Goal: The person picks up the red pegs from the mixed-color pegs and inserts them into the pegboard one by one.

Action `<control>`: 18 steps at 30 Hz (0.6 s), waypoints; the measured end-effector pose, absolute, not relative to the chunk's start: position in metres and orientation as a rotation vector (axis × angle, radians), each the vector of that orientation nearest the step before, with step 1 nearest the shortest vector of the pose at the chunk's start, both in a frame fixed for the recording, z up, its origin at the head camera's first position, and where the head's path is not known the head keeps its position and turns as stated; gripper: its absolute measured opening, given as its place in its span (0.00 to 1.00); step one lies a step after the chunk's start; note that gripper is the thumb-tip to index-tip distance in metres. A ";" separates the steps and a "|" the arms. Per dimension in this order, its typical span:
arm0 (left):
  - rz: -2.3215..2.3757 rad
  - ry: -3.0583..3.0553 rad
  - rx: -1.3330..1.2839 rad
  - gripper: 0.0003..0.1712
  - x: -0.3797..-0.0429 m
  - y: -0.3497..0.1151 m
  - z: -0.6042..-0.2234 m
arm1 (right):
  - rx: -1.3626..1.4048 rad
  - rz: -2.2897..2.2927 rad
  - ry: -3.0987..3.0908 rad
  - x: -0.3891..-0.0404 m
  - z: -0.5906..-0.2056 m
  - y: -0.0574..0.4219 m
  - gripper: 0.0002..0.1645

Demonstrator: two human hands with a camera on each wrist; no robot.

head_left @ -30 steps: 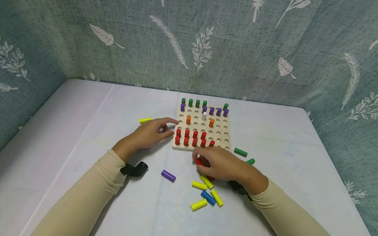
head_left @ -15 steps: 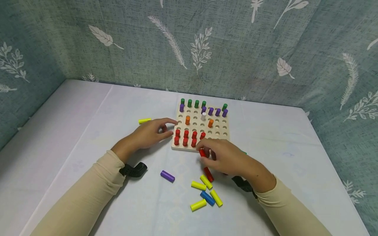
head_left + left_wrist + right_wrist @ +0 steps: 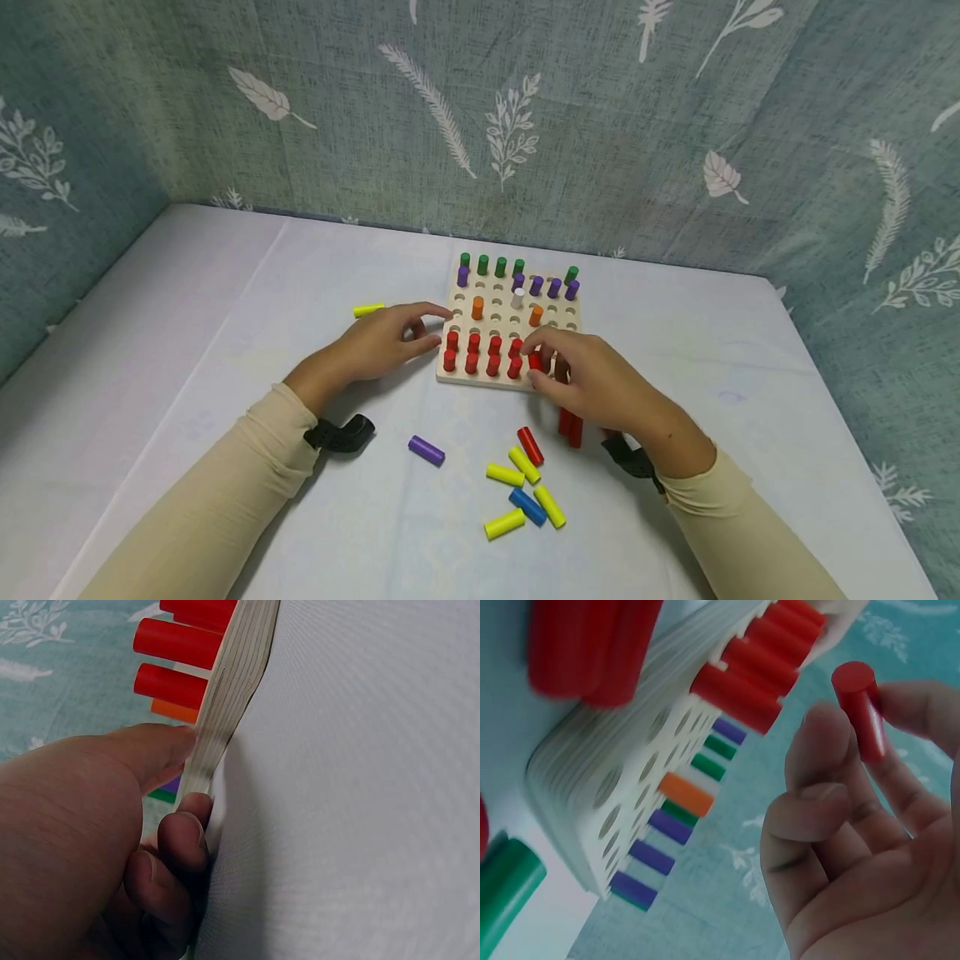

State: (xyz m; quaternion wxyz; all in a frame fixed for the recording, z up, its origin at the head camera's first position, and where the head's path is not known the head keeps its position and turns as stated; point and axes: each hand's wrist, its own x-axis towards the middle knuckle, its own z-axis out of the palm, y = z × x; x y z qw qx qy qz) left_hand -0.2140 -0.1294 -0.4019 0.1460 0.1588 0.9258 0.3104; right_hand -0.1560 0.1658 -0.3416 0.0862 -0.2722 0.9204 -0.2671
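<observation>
Right hand (image 3: 588, 382) at the near side of the pegboard (image 3: 489, 382). Its fingers and thumb pinch one red peg (image 3: 862, 712); the right-wrist view has that peg off the board, leaning at a different angle from the seated reds.

Left hand (image 3: 381, 343) at the board's left edge, thumb and index touching the side, gripping no peg, the other fingers loosely bent. Probably steadying.

Step in hand, as I judge it: filling the two near rows with reds, left to right. At least four seated reds (image 3: 492, 365) stand in the nearest row, four more behind. Right hand hides part of both rows in the head view, so the exact target hole can't be told. Right-wrist view shows vacant holes past the reds.

Next move likely calls for turning the peg upright, centring it over a vacant hole and lowering it straight, without knocking its neighbours; then releasing.

Supply on the white-covered bench (image 3: 690, 350): a loose red peg (image 3: 530, 446) nearer the wearer, touching or just beside a yellow peg (image 3: 523, 464); two further reds (image 3: 575, 432) below the right hand.
</observation>
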 end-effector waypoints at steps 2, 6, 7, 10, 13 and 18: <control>0.893 2.663 0.454 0.26 -0.214 -0.129 -0.401 | -0.793 -0.802 2.765 -0.158 -0.342 0.168 0.20; 0.894 2.657 0.449 0.27 -0.214 -0.130 -0.401 | -0.742 -0.816 2.785 -0.162 -0.343 0.172 0.20; 0.894 2.657 0.451 0.27 -0.214 -0.130 -0.401 | -0.732 -0.816 2.790 -0.163 -0.343 0.173 0.20; 0.892 2.663 0.453 0.27 -0.214 -0.130 -0.400 | -0.696 -0.813 2.814 -0.166 -0.343 0.175 0.20; 0.889 2.664 0.454 0.27 -0.215 -0.130 -0.399 | -0.669 -0.812 2.846 -0.168 -0.344 0.176 0.20; 0.892 2.655 0.448 0.27 -0.215 -0.130 -0.400 | -0.617 -0.828 2.883 -0.172 -0.348 0.178 0.19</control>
